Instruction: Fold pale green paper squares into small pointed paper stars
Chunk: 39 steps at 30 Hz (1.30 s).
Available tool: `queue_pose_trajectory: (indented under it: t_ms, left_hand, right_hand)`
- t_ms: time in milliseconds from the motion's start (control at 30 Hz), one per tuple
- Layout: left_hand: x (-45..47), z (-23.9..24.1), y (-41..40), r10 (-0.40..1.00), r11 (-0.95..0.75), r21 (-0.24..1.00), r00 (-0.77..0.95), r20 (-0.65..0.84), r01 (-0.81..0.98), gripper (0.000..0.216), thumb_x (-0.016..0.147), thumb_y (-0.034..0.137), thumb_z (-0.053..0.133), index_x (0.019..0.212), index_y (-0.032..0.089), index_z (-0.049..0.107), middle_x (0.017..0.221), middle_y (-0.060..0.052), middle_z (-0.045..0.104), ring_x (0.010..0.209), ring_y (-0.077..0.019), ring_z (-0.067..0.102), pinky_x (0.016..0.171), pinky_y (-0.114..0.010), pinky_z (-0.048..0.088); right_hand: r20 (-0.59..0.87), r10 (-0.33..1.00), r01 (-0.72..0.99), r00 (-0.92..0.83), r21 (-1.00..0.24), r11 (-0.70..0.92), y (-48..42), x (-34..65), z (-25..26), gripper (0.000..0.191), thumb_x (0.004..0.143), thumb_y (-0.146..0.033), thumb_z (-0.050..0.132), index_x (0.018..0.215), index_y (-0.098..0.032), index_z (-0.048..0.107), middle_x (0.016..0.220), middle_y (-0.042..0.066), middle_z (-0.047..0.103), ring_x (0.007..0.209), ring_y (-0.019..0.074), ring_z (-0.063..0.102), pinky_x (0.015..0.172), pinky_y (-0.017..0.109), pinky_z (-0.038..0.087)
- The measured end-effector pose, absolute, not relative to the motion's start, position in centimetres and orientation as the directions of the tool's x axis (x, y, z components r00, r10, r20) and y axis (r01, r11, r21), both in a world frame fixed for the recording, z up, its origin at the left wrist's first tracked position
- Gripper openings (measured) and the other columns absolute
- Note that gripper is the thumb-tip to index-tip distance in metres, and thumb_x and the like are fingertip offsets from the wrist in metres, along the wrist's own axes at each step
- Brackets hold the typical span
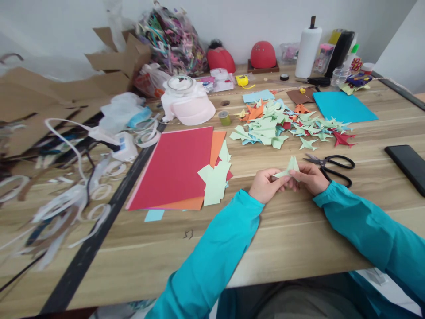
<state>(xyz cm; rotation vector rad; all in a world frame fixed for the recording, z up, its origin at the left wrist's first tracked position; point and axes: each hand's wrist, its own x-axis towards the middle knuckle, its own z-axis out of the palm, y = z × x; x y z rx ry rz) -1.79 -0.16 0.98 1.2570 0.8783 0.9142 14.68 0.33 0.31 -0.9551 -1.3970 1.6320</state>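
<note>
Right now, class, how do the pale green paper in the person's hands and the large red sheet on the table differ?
The pale green paper is folded, while the red sheet lies flat. The pale green paper is small; the red sheet is much larger. The left hand and right hand hold the pale green paper, whereas the red sheet lies unheld. Both appear to be plain coloured paper.

Teal sleeves (212,248), gathered cuffs (326,193); dim lap clothing (299,302), perhaps grey-olive.

A black phone (407,169) is lying at right, while a yellow tape measure (242,80) is resting near a red dome (263,55).
</note>
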Motion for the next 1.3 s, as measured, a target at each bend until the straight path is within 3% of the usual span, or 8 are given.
queue_pose_trajectory:
  t_ms: [167,700,933,1133,1200,1300]
  left_hand:
    - [-1.75,0.79,-0.16,0.923,0.060,0.996,0.384,-0.033,-0.058,0.034,0.062,0.044,0.069,0.061,0.012,0.057,0.057,-0.002,0.060,0.046,-0.0067,0.051,0.045,-0.018,0.042]
    - [-2.09,1.16,0.15,0.844,0.062,0.991,0.537,0.013,-0.122,0.031,0.067,0.042,0.066,0.062,0.012,0.063,0.060,-0.003,0.061,0.052,-0.0080,0.053,0.051,-0.020,0.043]
    - [-2.18,0.97,0.15,0.870,0.163,0.978,0.487,-0.078,-0.133,0.041,0.071,0.051,0.059,0.064,0.011,0.064,0.058,-0.006,0.062,0.051,-0.0100,0.055,0.051,-0.022,0.042]
    - [-2.13,0.68,0.20,0.866,0.163,0.976,0.495,-0.070,-0.146,0.046,0.075,0.053,0.052,0.065,0.009,0.060,0.060,-0.007,0.062,0.051,-0.0109,0.056,0.050,-0.023,0.042]
    - [-2.05,0.61,0.24,0.874,0.162,0.976,0.480,-0.074,-0.146,0.042,0.075,0.051,0.054,0.070,0.010,0.059,0.058,-0.005,0.060,0.050,-0.0104,0.056,0.050,-0.022,0.042]
    - [-1.90,0.51,0.29,0.912,0.143,0.969,0.407,-0.050,-0.201,0.038,0.071,0.044,0.061,0.093,0.013,0.055,0.062,0.001,0.058,0.051,-0.0102,0.056,0.045,-0.020,0.042]
  right_hand:
    - [-0.027,0.919,-0.011,-0.394,-0.999,-0.033,0.05,14.28,1.04,0.034,0.063,-0.046,0.072,0.064,-0.013,0.060,0.053,0.000,0.059,0.042,0.0091,0.052,0.040,0.021,0.043]
    - [-0.031,0.882,0.002,-0.469,-0.999,-0.034,0.29,14.56,0.83,0.035,0.073,-0.046,0.064,0.060,-0.013,0.058,0.052,0.001,0.059,0.040,0.0086,0.052,0.038,0.020,0.041]
    - [-0.015,0.905,-0.055,-0.425,-0.998,-0.043,0.33,14.49,0.52,0.033,0.075,-0.043,0.062,0.062,-0.013,0.058,0.052,0.001,0.060,0.040,0.0087,0.053,0.038,0.020,0.041]
    - [-0.012,0.911,-0.100,-0.413,-0.993,-0.059,0.34,14.45,0.19,0.032,0.077,-0.040,0.061,0.061,-0.013,0.058,0.052,0.001,0.060,0.039,0.0090,0.052,0.036,0.020,0.038]
    - [-0.035,0.918,-0.104,-0.395,-0.991,-0.083,0.34,14.49,0.19,0.032,0.077,-0.040,0.061,0.061,-0.013,0.058,0.050,0.001,0.058,0.039,0.0093,0.051,0.035,0.020,0.037]
    - [-0.051,0.918,-0.084,-0.394,-0.992,-0.092,0.31,14.50,0.28,0.035,0.077,-0.041,0.060,0.058,-0.013,0.057,0.050,0.001,0.057,0.039,0.0095,0.051,0.036,0.020,0.037]
